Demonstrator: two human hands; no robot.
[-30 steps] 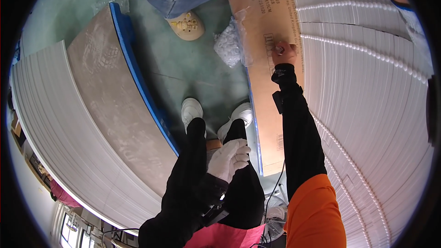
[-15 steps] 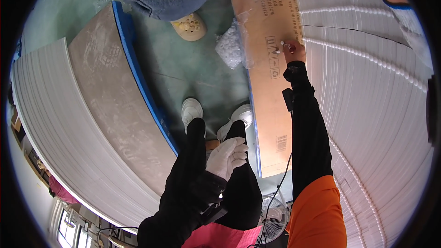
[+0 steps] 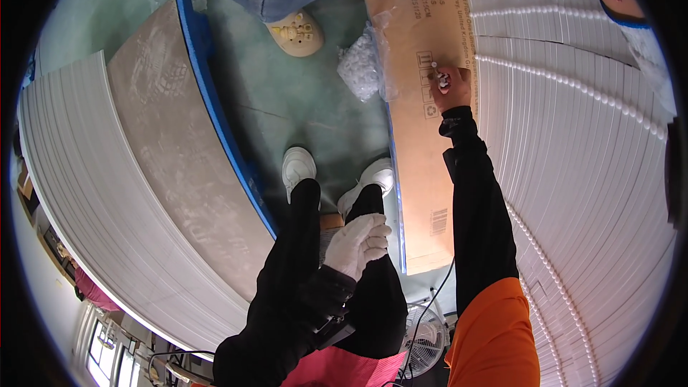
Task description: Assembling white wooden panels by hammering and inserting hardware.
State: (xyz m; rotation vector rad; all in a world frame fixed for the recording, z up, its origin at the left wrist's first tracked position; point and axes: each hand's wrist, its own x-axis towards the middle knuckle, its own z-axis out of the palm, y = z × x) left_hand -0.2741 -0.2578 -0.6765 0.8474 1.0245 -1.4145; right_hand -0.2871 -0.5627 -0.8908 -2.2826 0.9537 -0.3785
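My right hand (image 3: 454, 89) is bare and hovers over or rests on the tan cardboard (image 3: 423, 172), beside its printed symbols. Its fingers are curled round small pieces with white round ends (image 3: 434, 64); their exact kind is too small to tell. In a white glove, my left hand (image 3: 356, 245) lies closed above my lap. Whatever is inside its curled fingers, if anything, is hidden. Strings of white beads (image 3: 566, 84) lie across the white ribbed sheets (image 3: 545, 150) to the right of my right hand.
At the left stands a grey-brown panel (image 3: 172, 122) with a blue edge (image 3: 215, 100), beside a white ribbed stack (image 3: 79, 129). Clear plastic wrap (image 3: 358, 64) lies on the green floor. Another person's beige clog (image 3: 296, 33) is ahead. A fan (image 3: 424, 340) stands low behind the cardboard.
My right hand has come slightly nearer and left over the cardboard, its fingers turned further in. My left hand stays almost where it was. The other person's denim-clad leg has shifted right.
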